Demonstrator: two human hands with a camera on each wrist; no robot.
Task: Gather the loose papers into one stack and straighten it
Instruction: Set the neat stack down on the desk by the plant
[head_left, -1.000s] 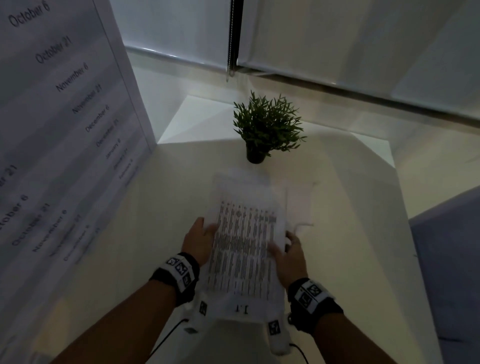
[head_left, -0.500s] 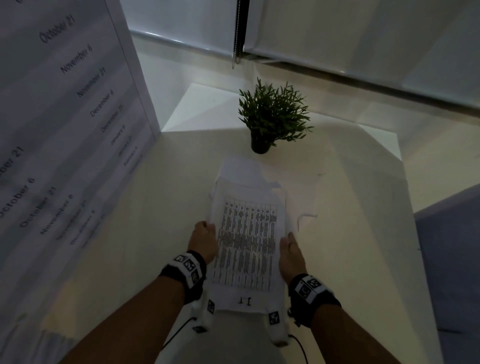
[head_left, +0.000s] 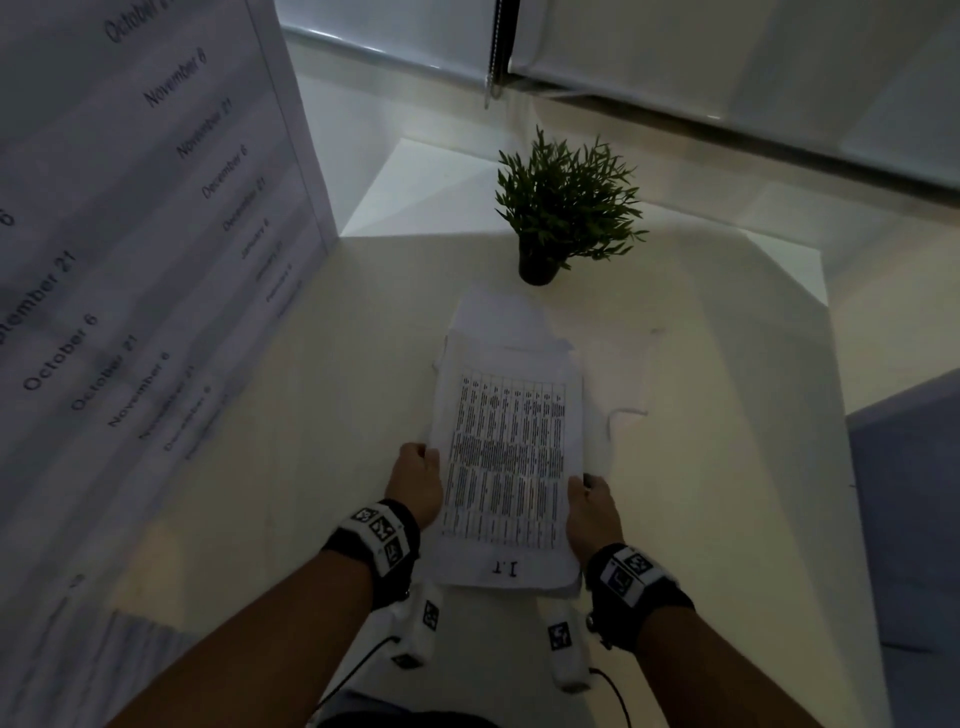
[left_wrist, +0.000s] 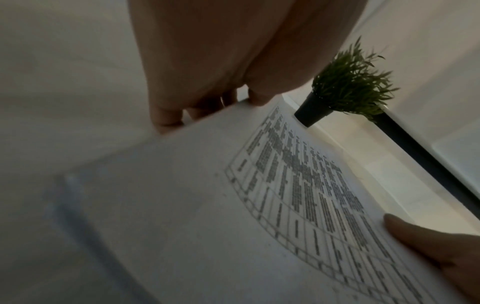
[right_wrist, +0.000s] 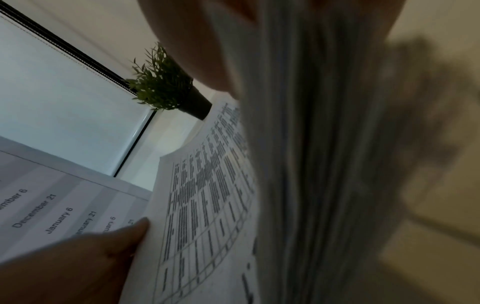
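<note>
A stack of white papers (head_left: 509, 457) lies lengthwise on the pale table (head_left: 322, 395); its top sheet has a printed table and "1.1" at the near end. My left hand (head_left: 415, 483) grips the stack's left edge and my right hand (head_left: 592, 509) grips its right edge. In the left wrist view the stack (left_wrist: 182, 205) meets my curled left fingers (left_wrist: 168, 121), and the right thumb (left_wrist: 415, 236) lies on the top sheet. The right wrist view shows the stack's side edge (right_wrist: 311, 164) blurred. Lower sheets (head_left: 498, 322) stick out unevenly at the far end. A pale sheet's curled edge (head_left: 628, 411) shows just right of the stack.
A small potted plant (head_left: 561, 208) stands just beyond the stack. A large white board printed with dates (head_left: 130, 260) leans along the left side. Window blinds (head_left: 727, 52) close the back. The table's right edge (head_left: 836, 374) borders a grey-blue surface (head_left: 909, 493).
My right hand has slid off the top sheet to the stack's right edge. The sheets that stuck out on the right now sit closer under the stack.
</note>
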